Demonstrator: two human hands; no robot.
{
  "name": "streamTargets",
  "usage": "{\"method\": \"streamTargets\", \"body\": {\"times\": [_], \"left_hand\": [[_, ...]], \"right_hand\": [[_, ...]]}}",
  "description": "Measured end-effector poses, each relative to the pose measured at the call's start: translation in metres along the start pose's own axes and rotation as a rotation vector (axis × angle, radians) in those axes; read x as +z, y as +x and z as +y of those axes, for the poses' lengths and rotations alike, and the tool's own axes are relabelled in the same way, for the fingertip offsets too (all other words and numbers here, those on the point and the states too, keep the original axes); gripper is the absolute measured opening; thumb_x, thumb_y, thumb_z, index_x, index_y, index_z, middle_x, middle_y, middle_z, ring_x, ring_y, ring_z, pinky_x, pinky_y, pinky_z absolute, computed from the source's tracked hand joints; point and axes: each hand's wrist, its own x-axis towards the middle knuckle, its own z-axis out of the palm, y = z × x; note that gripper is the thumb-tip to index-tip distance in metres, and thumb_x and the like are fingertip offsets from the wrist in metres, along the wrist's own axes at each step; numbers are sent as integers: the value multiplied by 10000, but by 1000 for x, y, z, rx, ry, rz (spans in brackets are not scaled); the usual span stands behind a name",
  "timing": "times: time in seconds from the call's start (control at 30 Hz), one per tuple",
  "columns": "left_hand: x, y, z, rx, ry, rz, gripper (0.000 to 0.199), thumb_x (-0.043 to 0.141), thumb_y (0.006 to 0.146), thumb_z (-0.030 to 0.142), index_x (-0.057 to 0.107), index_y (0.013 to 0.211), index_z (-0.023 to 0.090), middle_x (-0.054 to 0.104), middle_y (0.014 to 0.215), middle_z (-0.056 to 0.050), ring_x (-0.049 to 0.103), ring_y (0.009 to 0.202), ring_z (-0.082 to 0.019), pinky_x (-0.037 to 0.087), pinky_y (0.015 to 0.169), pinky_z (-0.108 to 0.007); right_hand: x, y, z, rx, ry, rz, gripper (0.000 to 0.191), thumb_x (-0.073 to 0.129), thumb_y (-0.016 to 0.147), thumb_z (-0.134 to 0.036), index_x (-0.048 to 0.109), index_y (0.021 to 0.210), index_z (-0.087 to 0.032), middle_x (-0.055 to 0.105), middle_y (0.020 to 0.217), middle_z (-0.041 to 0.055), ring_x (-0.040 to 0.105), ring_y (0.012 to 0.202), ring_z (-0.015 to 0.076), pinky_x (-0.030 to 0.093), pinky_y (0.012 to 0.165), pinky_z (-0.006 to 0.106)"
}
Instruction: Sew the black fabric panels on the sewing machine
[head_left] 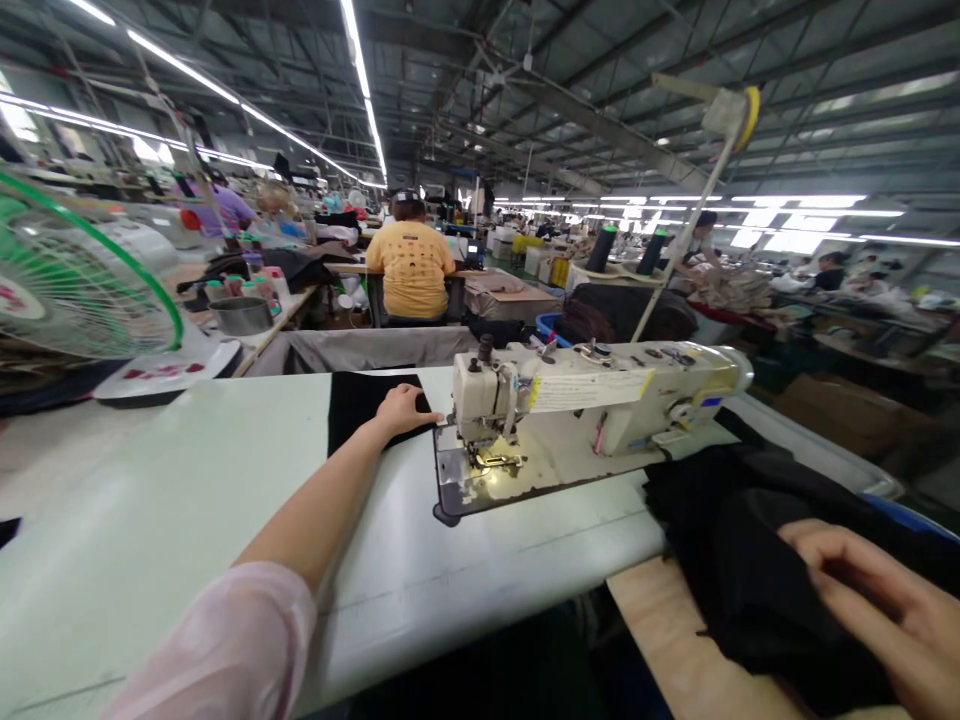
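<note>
A sewing machine (555, 400) stands on the pale green table (187, 480), its needle area lit. Just left of its head, my left hand (403, 410) rests on a flat black cloth piece (352, 405), its thumb reaching toward the machine's bed. At the right, my right hand (862, 590) is closed on a bunched black cloth (757, 560), thumb and fingers pinching its edge. That cloth hangs over the table's right side and a wooden board (675, 640).
A green fan (90, 270) and a metal tin (241, 315) are at the left. A thread stand pole (686, 240) rises behind the machine. A person in a yellow shirt (409, 268) sits ahead, back turned. Cardboard (840, 415) lies at the right.
</note>
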Motion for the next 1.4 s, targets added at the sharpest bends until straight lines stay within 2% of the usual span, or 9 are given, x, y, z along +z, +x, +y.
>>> {"method": "streamTargets", "body": {"times": [0.17,0.33,0.43,0.5,0.6,0.77,0.9,1.13,1.4], "left_hand": [[-31,-30,29,183,-81,81,549,634,771,607,654,1025,120,666,1129,-148,581,1153,-340,474,949,-380],[-50,-113,70,336,-300,447,401,450,947,489,466,647,223,527,652,-10,556,670,-197,459,655,-326],[-48,-182,107,798,-617,240,223,663,849,393,622,991,225,681,950,-52,642,852,-213,539,730,-318],[-42,-217,132,839,-684,13,719,754,787,350,439,1426,252,573,1386,-124,586,1203,-285,543,940,-381],[-31,-243,156,727,-819,-19,750,683,833,219,346,1499,301,479,1492,-115,485,1350,-281,500,1040,-407],[-34,-232,163,564,-833,221,308,535,909,179,605,1204,236,643,1193,-97,612,1129,-246,506,995,-428],[-53,-223,165,506,-672,236,157,558,924,234,656,1044,206,665,1054,-86,638,998,-224,532,899,-381],[-80,-216,134,432,-630,168,211,572,885,301,735,993,220,757,987,-65,694,928,-248,535,908,-392],[-146,-170,122,170,-735,-139,191,687,712,379,746,740,200,627,568,19,511,444,-129,415,388,-215]], "right_hand": [[11,20,-49,56,141,-29,127,646,655,-339,585,610,-237,598,677,30,564,668,211,460,627,327],[47,28,-69,200,425,-280,68,583,665,-261,601,668,-195,592,614,-12,520,584,131,417,572,249],[73,21,-84,305,761,-407,76,607,660,-255,605,671,-180,580,573,-23,499,518,100,410,515,217],[90,16,-93,376,898,-503,98,642,650,-262,602,678,-177,577,571,-27,500,496,96,423,480,209],[116,9,-104,402,1019,-649,161,697,669,-302,603,698,-174,585,585,-22,522,495,102,431,454,204],[143,-11,-124,373,1152,-568,300,690,802,-483,626,869,-197,694,818,34,669,755,176,536,650,269],[145,-32,-138,93,967,-462,541,777,773,-463,572,1234,-267,670,1199,46,643,1083,220,530,898,325],[125,-9,-124,-62,455,-55,299,592,896,-474,644,810,-193,595,668,-9,565,643,161,463,609,270],[114,60,-124,-267,204,-75,119,671,799,-307,592,787,-218,593,695,-20,537,647,142,470,636,279]]}}
